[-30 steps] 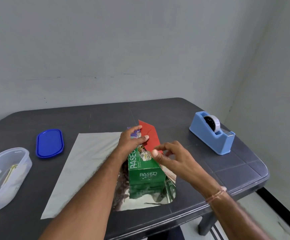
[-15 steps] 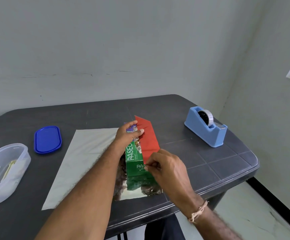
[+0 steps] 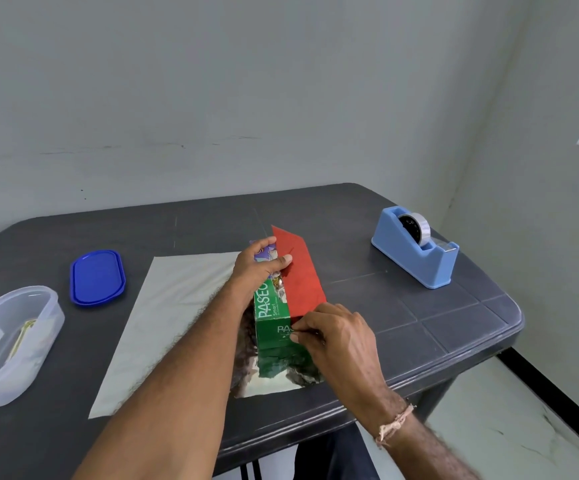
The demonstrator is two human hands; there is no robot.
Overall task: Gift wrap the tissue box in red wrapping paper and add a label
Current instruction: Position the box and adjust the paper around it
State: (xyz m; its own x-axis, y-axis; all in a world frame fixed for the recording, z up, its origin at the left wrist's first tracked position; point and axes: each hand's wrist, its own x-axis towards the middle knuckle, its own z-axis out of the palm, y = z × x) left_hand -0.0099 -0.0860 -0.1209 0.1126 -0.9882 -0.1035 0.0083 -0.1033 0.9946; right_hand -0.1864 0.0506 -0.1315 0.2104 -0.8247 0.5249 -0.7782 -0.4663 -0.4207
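A green tissue box [image 3: 271,318] lies on a sheet of wrapping paper [image 3: 177,306] whose silvery inside faces up. The paper's red outer side [image 3: 300,275] is folded up against the box's right side and over part of its top. My left hand [image 3: 258,268] presses down on the far end of the box, thumb on the red flap's edge. My right hand [image 3: 333,336] pinches the near corner of the red flap at the box's front end.
A light blue tape dispenser [image 3: 416,249] stands at the right of the dark table [image 3: 419,323]. A blue lid [image 3: 96,277] and a clear plastic container [image 3: 7,341] with small items inside sit at the left. The table's front edge is close to the box.
My right hand moved from above the box down to its near front corner and pinched the red flap there. The left hand stayed on the far end.
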